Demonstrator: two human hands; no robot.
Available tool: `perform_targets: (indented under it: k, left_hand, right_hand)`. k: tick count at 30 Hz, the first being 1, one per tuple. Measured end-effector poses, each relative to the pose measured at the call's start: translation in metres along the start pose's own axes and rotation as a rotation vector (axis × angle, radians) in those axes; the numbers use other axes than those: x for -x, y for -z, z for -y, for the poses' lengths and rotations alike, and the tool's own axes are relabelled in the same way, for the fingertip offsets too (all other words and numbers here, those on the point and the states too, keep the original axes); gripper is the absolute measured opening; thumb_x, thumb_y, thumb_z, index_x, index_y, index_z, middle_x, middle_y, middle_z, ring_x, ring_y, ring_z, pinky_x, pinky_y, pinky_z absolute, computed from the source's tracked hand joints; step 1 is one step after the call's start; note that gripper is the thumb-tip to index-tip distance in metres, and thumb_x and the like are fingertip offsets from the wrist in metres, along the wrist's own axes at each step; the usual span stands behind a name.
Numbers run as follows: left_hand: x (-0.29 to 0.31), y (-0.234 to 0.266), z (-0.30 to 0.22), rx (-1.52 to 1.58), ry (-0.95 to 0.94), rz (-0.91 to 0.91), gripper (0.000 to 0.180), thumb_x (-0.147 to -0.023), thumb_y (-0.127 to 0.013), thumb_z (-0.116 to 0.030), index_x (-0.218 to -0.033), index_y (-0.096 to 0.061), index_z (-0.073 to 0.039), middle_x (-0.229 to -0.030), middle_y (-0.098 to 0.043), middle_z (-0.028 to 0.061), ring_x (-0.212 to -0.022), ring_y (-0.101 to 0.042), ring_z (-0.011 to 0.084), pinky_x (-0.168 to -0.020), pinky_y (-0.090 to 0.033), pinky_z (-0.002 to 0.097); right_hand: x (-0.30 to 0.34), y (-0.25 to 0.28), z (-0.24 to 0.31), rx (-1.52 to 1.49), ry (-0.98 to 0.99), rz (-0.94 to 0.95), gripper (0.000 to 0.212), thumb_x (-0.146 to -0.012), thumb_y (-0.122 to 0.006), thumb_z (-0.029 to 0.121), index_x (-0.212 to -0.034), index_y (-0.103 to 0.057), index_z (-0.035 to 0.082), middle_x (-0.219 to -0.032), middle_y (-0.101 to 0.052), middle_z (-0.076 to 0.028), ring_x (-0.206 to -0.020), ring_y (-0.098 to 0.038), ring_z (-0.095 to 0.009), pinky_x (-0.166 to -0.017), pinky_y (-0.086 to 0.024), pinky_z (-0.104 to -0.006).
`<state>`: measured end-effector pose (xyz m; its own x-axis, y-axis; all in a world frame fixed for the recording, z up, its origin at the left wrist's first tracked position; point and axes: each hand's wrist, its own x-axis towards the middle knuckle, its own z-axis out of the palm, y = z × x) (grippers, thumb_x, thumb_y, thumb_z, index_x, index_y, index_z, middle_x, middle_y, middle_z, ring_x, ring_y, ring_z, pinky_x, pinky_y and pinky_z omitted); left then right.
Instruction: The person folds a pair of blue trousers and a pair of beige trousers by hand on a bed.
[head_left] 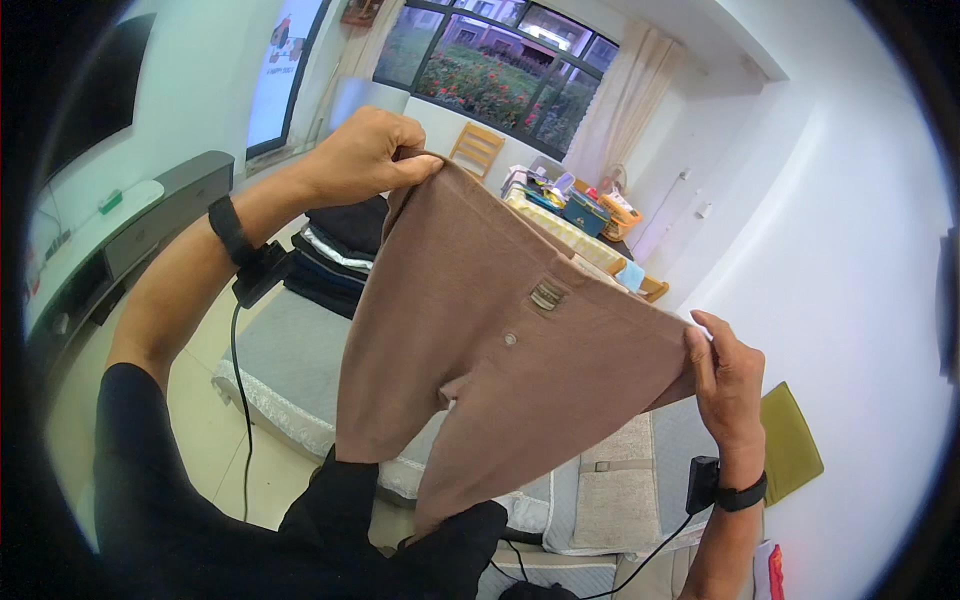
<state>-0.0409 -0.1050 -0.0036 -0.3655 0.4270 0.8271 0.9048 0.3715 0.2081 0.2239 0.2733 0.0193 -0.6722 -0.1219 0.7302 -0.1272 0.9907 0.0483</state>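
A pair of brown long johns (470, 300) hangs spread out in front of me, with a small label and a button on the front. My left hand (375, 150) pinches one end of the waistband, raised at upper left. At the right, and lower, my right hand (728, 375) grips the other end, so the waistband slopes down to the right. The legs hang toward my lap, and their lower ends are partly out of sight. Behind the left side of the garment lies a stack of folded dark clothes (335, 255).
The stack sits on a grey sofa seat (290, 345) with lace trim. Farther back a table (575, 235) carries boxes and a basket (620, 215), near a wooden chair (477, 148). A green cushion (790, 445) leans at the right wall; a TV cabinet (165, 225) stands left.
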Motion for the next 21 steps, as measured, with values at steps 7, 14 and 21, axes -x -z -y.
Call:
perform_targets:
  k: [7,14,21]
  left_hand:
    - [0.003,-0.005,0.004,-0.004,0.027,-0.031,0.034,-0.093,-0.075,-0.018,-0.07,-0.062,0.003,-0.057,-0.055,0.007,-0.054,-0.049,0.0108,-0.05,-0.04,0.0314]
    - [0.0,-0.003,0.0,0.15,0.177,0.09,0.028,-0.096,-0.074,-0.018,-0.075,-0.066,-0.001,-0.065,-0.062,0.0011,-0.06,-0.054,0.008,-0.057,-0.046,0.0268]
    - [-0.008,-0.006,-0.006,0.321,0.171,0.066,0.028,-0.094,-0.076,-0.018,-0.076,-0.063,-0.001,-0.065,-0.057,0.0001,-0.061,-0.048,0.0055,-0.053,-0.039,0.0271]
  right_hand:
    - [0.0,-0.002,0.002,-0.041,0.07,0.119,0.014,-0.091,-0.076,0.015,-0.09,-0.071,0.002,-0.069,-0.062,-0.015,-0.06,-0.061,-0.032,-0.059,-0.048,-0.039]
    - [-0.006,0.0,0.001,-0.057,0.123,-0.047,0.019,-0.091,-0.075,0.012,-0.08,-0.064,0.001,-0.069,-0.056,-0.013,-0.066,-0.054,-0.03,-0.061,-0.044,-0.04]
    - [-0.017,0.012,0.004,0.115,0.293,-0.157,0.011,-0.089,-0.075,0.005,-0.085,-0.065,0.003,-0.072,-0.058,-0.012,-0.068,-0.055,-0.03,-0.062,-0.047,-0.04]
